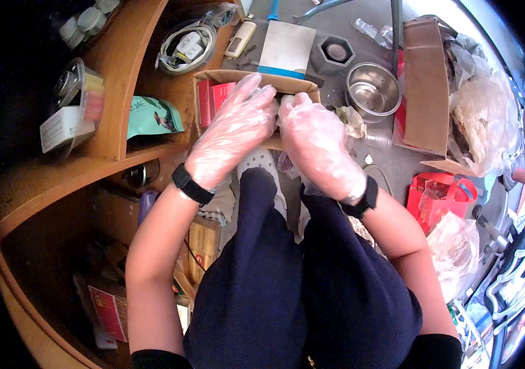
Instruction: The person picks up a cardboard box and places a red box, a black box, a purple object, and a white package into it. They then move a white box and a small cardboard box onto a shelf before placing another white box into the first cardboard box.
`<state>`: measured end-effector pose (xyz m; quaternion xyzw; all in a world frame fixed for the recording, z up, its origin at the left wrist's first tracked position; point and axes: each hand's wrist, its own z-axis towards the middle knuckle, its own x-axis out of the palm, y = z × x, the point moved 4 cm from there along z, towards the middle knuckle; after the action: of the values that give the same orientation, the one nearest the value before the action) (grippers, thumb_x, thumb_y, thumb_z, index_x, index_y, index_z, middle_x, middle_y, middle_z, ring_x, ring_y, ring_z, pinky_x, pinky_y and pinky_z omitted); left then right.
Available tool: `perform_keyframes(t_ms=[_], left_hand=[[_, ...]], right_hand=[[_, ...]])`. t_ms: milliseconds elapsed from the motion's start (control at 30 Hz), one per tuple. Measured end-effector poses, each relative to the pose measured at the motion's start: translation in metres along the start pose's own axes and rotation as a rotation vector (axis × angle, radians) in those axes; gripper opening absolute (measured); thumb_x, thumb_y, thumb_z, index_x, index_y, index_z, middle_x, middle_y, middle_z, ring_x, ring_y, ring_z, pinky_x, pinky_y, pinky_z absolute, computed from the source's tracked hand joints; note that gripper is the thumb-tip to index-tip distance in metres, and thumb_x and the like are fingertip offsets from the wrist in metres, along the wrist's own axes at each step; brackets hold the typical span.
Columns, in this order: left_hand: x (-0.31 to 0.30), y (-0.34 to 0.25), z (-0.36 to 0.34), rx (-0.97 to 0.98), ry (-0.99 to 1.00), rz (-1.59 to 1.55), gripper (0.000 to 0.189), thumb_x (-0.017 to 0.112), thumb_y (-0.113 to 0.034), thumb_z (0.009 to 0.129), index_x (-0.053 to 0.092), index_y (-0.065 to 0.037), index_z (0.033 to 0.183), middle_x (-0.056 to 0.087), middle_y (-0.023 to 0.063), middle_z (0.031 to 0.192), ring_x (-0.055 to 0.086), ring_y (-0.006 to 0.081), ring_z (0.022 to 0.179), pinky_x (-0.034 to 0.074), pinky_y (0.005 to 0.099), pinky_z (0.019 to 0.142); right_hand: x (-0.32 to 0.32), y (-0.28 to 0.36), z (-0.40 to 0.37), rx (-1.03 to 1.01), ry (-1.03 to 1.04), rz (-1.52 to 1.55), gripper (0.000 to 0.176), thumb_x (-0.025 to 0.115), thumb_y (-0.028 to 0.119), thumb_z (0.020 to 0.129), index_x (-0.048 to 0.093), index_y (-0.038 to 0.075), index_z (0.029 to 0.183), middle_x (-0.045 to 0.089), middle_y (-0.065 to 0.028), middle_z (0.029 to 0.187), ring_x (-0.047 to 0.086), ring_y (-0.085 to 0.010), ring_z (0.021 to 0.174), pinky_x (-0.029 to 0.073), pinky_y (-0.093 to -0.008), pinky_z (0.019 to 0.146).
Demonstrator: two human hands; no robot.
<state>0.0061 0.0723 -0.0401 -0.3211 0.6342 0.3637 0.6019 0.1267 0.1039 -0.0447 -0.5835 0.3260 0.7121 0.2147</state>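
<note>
Cardboard box (pixel 296 85) at your 12 o'clock, red packets (pixel 221 94) at its 9 o'clock end; your left hand (pixel 234 128) is over it, gloved, half open, your right hand (pixel 316 136) beside it, fingers curled (can't tell if either grips anything); metal bowl (pixel 371 92) near the box at 3 o'clock, green pouch (pixel 151 115) at 9

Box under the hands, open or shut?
Open. No flap covers the cardboard box where red packs show inside, beside the left hand.
</note>
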Motion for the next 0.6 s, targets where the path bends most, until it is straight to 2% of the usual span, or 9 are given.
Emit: perform_keyframes(t_ms=[67, 167, 333, 400, 433, 467, 533, 567, 600], left_hand=[[-0.001, 0.000, 0.002, 0.020, 0.045, 0.117, 0.035, 0.057, -0.011, 0.080, 0.070, -0.009, 0.113, 0.065, 0.0059, 0.120, 0.050, 0.0237, 0.128, 0.022, 0.0502, 0.123], [0.000, 0.008, -0.001, -0.008, 0.029, -0.130, 0.034, 0.058, -0.009, 0.080, 0.072, -0.009, 0.112, 0.062, 0.0073, 0.129, 0.043, 0.0262, 0.138, 0.014, 0.0584, 0.122], [-0.024, 0.023, -0.019, -0.102, -0.068, -0.334, 0.046, 0.065, -0.001, 0.071, 0.070, -0.007, 0.116, 0.052, 0.0135, 0.142, 0.039, 0.0347, 0.140, 0.017, 0.0538, 0.122], [-0.030, 0.046, -0.045, -0.590, -0.460, -0.567, 0.048, 0.068, -0.006, 0.076, 0.063, -0.006, 0.124, 0.050, 0.0174, 0.142, 0.038, 0.0340, 0.141, 0.022, 0.0479, 0.121], [-0.025, 0.053, -0.054, -0.667, -0.532, -0.638, 0.053, 0.069, -0.018, 0.088, 0.052, -0.004, 0.136, 0.048, 0.0190, 0.142, 0.038, 0.0303, 0.140, 0.026, 0.0430, 0.118], [-0.012, 0.048, -0.065, -0.867, -0.506, -0.881, 0.065, 0.067, -0.031, 0.094, 0.039, -0.002, 0.145, 0.045, 0.0186, 0.146, 0.038, 0.0281, 0.138, 0.025, 0.0422, 0.118], [0.007, 0.032, -0.064, -1.021, -0.501, -1.594, 0.075, 0.067, -0.034, 0.096, 0.029, -0.001, 0.151, 0.040, 0.0190, 0.150, 0.037, 0.0258, 0.138, 0.024, 0.0402, 0.118], [0.023, 0.036, -0.061, -0.959, -0.480, -1.662, 0.089, 0.070, -0.034, 0.093, 0.017, -0.001, 0.156, 0.042, 0.0153, 0.149, 0.041, 0.0254, 0.135, 0.030, 0.0382, 0.115], [0.035, 0.031, -0.065, -1.000, -0.441, -1.696, 0.083, 0.068, -0.030, 0.095, 0.019, -0.001, 0.155, 0.042, 0.0148, 0.148, 0.043, 0.0227, 0.133, 0.032, 0.0359, 0.113]], right_hand=[[0.004, 0.002, 0.007, 0.041, -0.012, -0.002, 0.011, 0.059, 0.009, 0.081, 0.065, 0.002, 0.087, 0.065, -0.0159, 0.087, 0.070, -0.0283, 0.076, 0.058, -0.0370, 0.064], [0.011, 0.001, 0.012, 0.057, -0.091, -0.004, 0.012, 0.061, 0.010, 0.081, 0.065, 0.002, 0.088, 0.065, -0.0160, 0.087, 0.070, -0.0300, 0.079, 0.058, -0.0390, 0.066], [0.002, -0.003, 0.020, 0.127, -0.063, 0.118, 0.020, 0.064, 0.014, 0.082, 0.062, 0.001, 0.096, 0.064, -0.0188, 0.091, 0.068, -0.0356, 0.084, 0.057, -0.0455, 0.072], [0.011, -0.017, 0.017, 0.258, -0.074, 0.322, 0.025, 0.064, 0.017, 0.084, 0.058, 0.000, 0.101, 0.062, -0.0226, 0.098, 0.067, -0.0394, 0.085, 0.056, -0.0487, 0.074], [0.006, -0.019, 0.016, 0.250, -0.059, 0.390, 0.023, 0.060, 0.016, 0.086, 0.056, -0.001, 0.100, 0.060, -0.0249, 0.102, 0.066, -0.0426, 0.085, 0.056, -0.0505, 0.075], [0.007, -0.019, 0.015, 0.247, -0.057, 0.391, 0.023, 0.060, 0.016, 0.086, 0.056, -0.001, 0.100, 0.060, -0.0249, 0.102, 0.066, -0.0426, 0.085, 0.056, -0.0505, 0.075], [0.004, -0.017, 0.014, 0.217, -0.135, 0.375, 0.024, 0.061, 0.017, 0.087, 0.057, -0.001, 0.102, 0.061, -0.0235, 0.100, 0.066, -0.0428, 0.087, 0.056, -0.0503, 0.074], [0.004, -0.017, 0.013, 0.210, -0.134, 0.374, 0.024, 0.061, 0.017, 0.087, 0.057, -0.001, 0.102, 0.061, -0.0235, 0.100, 0.066, -0.0428, 0.087, 0.056, -0.0503, 0.074], [0.006, -0.016, 0.010, 0.216, -0.110, 0.404, 0.026, 0.060, 0.018, 0.088, 0.057, -0.001, 0.104, 0.062, -0.0228, 0.098, 0.066, -0.0435, 0.088, 0.055, -0.0504, 0.075]])
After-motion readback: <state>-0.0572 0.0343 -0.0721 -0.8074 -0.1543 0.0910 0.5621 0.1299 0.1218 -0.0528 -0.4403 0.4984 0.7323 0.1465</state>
